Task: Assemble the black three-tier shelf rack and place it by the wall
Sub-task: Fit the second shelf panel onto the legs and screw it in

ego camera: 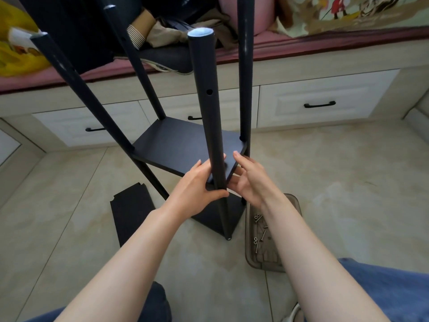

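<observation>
head view, left to right off the near post (206,112), the front one of the rack (245,66), which stood on the floor. loose board (131,212) lay flat down-left of the post. left hand (197,184) gripped the post, fingers wrapped round it where the middle shelf (181,145) met it. right hand (251,182) was just right of the post, thumb on top of that shelf's corner, fingers underneath, pinching it. tray (262,256) of screws (257,219) sat down-right of the post, beside the lower shelf (218,214).

step looked like seating the middle shelf corner against the post. next move likely needed post hole and corner lined up, then a screw from the tray. third board not fitted, rack not at the wall.

counts: four posts, two shelves mounted, one loose board, one tray. screws: several, too small to count.
</observation>
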